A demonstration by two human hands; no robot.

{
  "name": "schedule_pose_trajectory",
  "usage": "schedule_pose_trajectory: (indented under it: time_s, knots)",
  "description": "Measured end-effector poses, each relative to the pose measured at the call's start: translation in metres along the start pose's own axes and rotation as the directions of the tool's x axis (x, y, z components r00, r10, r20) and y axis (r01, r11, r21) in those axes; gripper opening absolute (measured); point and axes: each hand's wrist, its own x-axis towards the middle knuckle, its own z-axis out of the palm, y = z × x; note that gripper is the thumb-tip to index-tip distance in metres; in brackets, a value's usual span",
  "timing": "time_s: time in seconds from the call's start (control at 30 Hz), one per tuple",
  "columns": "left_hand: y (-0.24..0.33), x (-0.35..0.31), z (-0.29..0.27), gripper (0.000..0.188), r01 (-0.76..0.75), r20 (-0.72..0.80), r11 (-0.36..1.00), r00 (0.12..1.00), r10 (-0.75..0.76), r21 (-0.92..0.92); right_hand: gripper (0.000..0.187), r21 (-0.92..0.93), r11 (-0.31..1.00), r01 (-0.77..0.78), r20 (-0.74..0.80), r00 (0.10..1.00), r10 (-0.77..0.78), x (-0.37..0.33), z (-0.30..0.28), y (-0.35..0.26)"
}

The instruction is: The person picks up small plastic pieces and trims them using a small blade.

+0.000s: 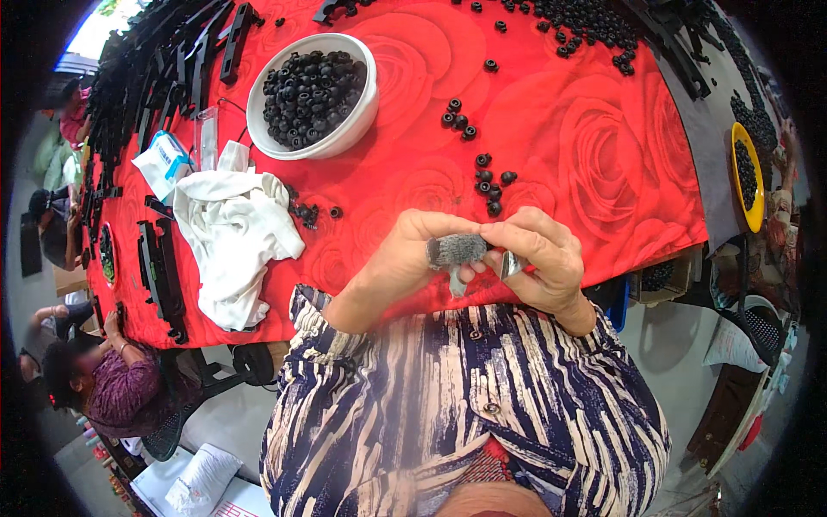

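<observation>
My left hand (405, 258) and my right hand (544, 263) meet in front of my striped shirt, over the near edge of the red table. At the left fingertips is a dark grey knitted piece (457, 249), shaped like a short finger sleeve. Whether it is worn on a finger or only pinched, I cannot tell. A paler grey bit (457, 283) hangs below it. My right thumb and forefinger touch its right end. Curled right fingers hold a small shiny silver piece (512, 264) whose kind is unclear. Several small black round parts (488, 185) lie just beyond my hands.
A white bowl (366, 108) heaped with black parts stands far left of my hands. Nearer are a crumpled white cloth (233, 233) and a blue-and-white packet (164, 164). Long black strips (159, 276) line the left. A yellow tray (738, 138) sits right. Other people work at left.
</observation>
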Motion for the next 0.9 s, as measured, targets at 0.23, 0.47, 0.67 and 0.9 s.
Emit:
schedule_pose_trajectory:
  time_s: [0.23, 0.47, 0.67, 0.9]
  knots:
    - [-0.003, -0.009, 0.016, 0.024, -0.098, -0.057, 0.993, 0.993, 0.102, 0.068, 0.044, -0.130, 0.976, 0.175, -0.036, 0.983, -0.181, 0.003, 0.000, -0.005]
    - [-0.006, -0.009, 0.021, 0.025, -0.152, -0.039, 0.988, 0.988, 0.152, -0.008, 0.045, -0.149, 0.968, 0.201, -0.088, 0.973, -0.216, 0.002, 0.002, -0.007]
    - [-0.012, -0.006, 0.021, 0.025, -0.221, -0.076, 0.974, 0.972, 0.224, 0.046, 0.042, -0.195, 0.960, 0.199, -0.062, 0.975, -0.214, -0.002, 0.000, -0.004]
    - [-0.011, -0.002, 0.014, 0.022, -0.231, -0.094, 0.964, 0.965, 0.244, 0.133, 0.033, -0.214, 0.973, 0.089, -0.027, 0.995, -0.097, -0.009, -0.004, -0.003]
